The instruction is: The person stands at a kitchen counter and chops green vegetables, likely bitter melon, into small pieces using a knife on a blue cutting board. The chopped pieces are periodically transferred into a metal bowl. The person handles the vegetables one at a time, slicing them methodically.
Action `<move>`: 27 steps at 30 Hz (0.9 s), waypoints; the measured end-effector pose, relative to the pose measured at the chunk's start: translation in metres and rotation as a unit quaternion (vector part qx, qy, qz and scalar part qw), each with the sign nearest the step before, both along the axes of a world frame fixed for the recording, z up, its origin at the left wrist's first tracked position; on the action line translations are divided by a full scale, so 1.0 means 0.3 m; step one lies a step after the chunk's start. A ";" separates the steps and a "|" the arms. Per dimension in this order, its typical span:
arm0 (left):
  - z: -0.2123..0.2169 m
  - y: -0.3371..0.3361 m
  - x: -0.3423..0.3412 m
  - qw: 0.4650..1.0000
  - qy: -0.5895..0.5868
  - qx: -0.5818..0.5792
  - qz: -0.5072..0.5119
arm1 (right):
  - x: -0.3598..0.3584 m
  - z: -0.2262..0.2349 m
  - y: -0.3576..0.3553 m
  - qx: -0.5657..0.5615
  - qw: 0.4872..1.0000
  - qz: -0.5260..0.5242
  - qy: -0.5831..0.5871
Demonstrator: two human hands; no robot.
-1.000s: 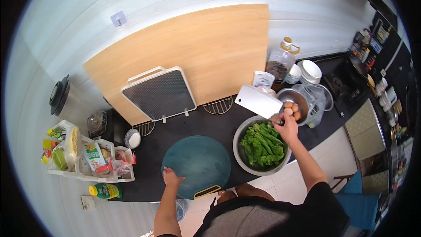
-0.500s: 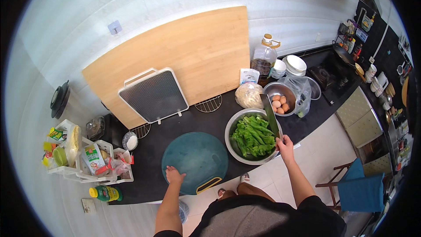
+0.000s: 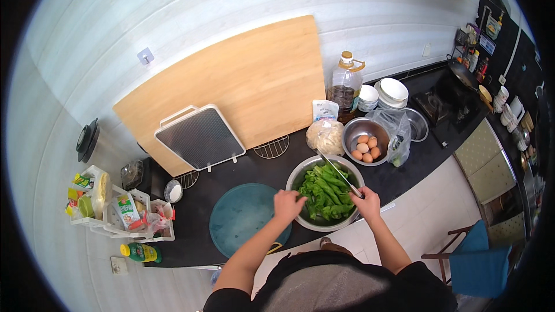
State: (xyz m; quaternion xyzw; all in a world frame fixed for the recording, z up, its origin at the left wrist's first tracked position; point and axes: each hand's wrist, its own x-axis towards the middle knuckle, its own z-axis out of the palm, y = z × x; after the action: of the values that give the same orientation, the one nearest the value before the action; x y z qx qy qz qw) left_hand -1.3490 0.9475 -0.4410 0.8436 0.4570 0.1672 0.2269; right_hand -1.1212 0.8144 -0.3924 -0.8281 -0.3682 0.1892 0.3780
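Note:
A steel bowl (image 3: pixel 327 226) of long green leafy vegetables (image 3: pixel 328 188) stands before me on the dark counter. My right hand (image 3: pixel 366 202) is closed round the handle of a kitchen knife (image 3: pixel 333 169). Its blade points away and to the left over the bowl, almost edge-on to me. My left hand (image 3: pixel 288 205) is at the bowl's left rim, fingers reaching toward the leaves, holding nothing that I can see. Under my left forearm is a round teal cutting board (image 3: pixel 240 216) with a yellow handle at its near edge.
Behind the bowl are a bag of pale food (image 3: pixel 325 136), a steel bowl of eggs (image 3: pixel 350 133) and an oil bottle (image 3: pixel 345 84). A large wooden board (image 3: pixel 243 81) leans on the wall. White baskets (image 3: pixel 118 228) sit at left; a blue-draped chair (image 3: pixel 477 271) stands right.
My left hand has left the cutting board and moved right to the bowl's rim. The knife, upright at the bowl's right side before, has swung leftward across the bowl.

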 end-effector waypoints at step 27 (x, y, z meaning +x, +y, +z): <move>-0.072 0.018 -0.376 0.929 -0.275 -0.246 -0.043 | -0.155 -0.089 0.116 0.077 0.993 0.022 0.083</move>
State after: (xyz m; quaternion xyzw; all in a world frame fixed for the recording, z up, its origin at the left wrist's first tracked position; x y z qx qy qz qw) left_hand -1.4618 0.9530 -0.4628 0.7012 0.3671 0.2653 0.5507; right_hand -1.1678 0.8491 -0.4191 -0.7700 -0.3669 0.2365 0.4653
